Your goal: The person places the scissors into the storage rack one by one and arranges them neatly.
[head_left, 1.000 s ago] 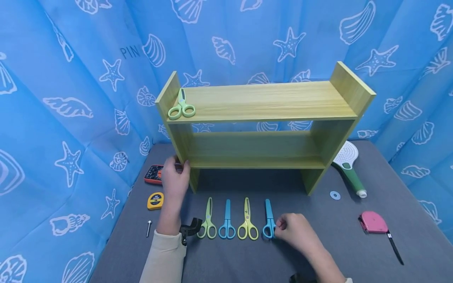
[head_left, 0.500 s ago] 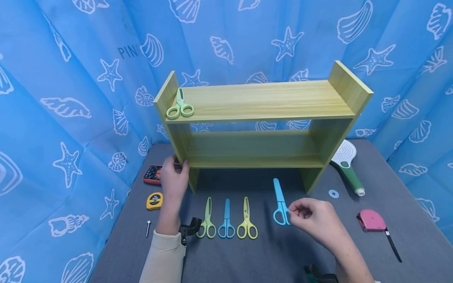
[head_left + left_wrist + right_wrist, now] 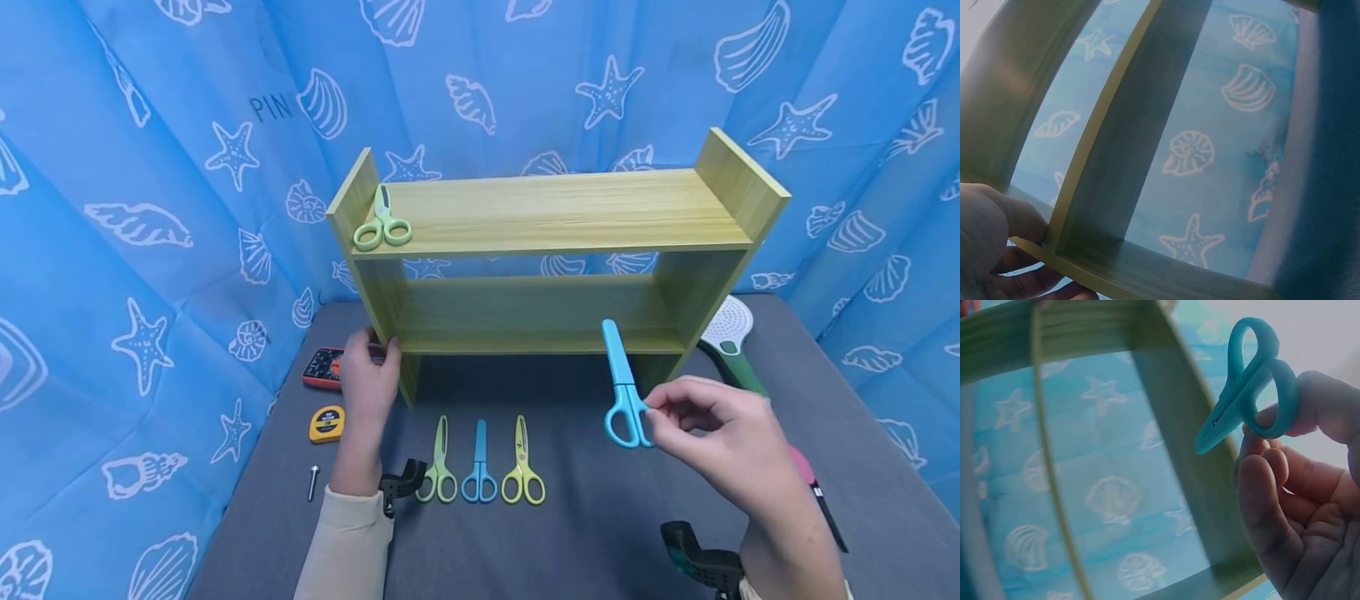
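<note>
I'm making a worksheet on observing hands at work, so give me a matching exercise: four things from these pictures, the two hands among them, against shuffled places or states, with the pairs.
Things
1. Left hand
2. Yellow tape measure
3. Right hand
4. Yellow scissors

Places or states
A. Lying between the multimeter and the bolt
B. At the right end of a row of three on the table, as the head view shows it
C. Gripping the wooden shelf
D. Pinching the blue scissors by a handle loop

Right pairs: 1-C, 2-A, 3-D, 4-B
</note>
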`<action>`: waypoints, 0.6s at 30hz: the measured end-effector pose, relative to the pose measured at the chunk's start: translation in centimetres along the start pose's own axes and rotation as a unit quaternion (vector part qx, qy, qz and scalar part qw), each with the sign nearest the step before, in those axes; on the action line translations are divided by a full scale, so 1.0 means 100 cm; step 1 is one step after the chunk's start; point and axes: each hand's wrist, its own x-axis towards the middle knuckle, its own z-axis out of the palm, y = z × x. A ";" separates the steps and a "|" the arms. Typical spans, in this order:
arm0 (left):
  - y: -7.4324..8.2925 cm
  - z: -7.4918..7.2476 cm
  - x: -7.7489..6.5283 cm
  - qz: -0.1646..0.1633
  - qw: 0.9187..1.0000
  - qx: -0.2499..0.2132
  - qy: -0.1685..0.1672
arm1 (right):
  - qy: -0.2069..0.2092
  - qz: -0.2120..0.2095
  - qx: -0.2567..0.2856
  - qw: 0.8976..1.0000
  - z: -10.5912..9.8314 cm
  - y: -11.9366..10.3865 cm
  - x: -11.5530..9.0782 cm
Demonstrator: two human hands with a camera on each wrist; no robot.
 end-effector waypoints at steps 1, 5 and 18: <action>0.000 0.000 0.000 0.001 1.000 -0.001 0.000 | 0.003 0.001 0.002 1.000 -0.002 -0.003 0.002; 0.000 -0.001 0.000 0.002 1.000 -0.005 -0.001 | 0.015 0.019 0.017 1.000 -0.010 -0.017 0.013; 0.001 -0.001 0.000 -0.005 1.000 -0.005 -0.006 | 0.038 0.064 0.061 0.995 -0.026 -0.069 0.059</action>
